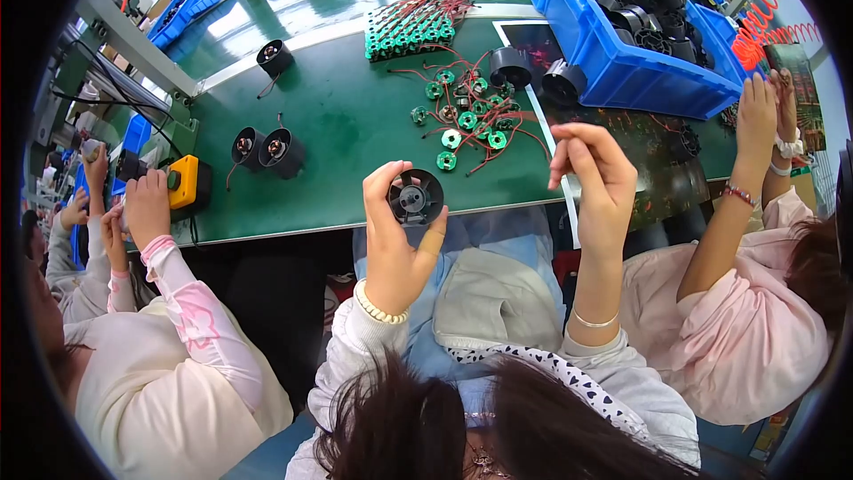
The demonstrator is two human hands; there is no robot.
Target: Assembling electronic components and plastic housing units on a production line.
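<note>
My left hand [391, 244] is closed around a black fan housing [415, 198], a short round tube with blades and a hub inside. It is held up above the table's near edge, its round face showing. To the right my right hand [597, 173] is raised with loosely bent fingers somewhat apart, and nothing shows in them. Beyond both hands lies a loose group of small round green circuit boards [451, 139] with red and dark wires. Two black housings with wires, a left one [248, 148] and a right one [282, 153], stand on the green table [338, 160].
A block of green boards [409, 36] with wires sits farther back. Another housing [275, 57] stands at the far left; two more, one [510, 67] and another [563, 83], lie beside a blue crate [622, 62] full of black parts. People work on both sides; a yellow switch box [184, 182] is left.
</note>
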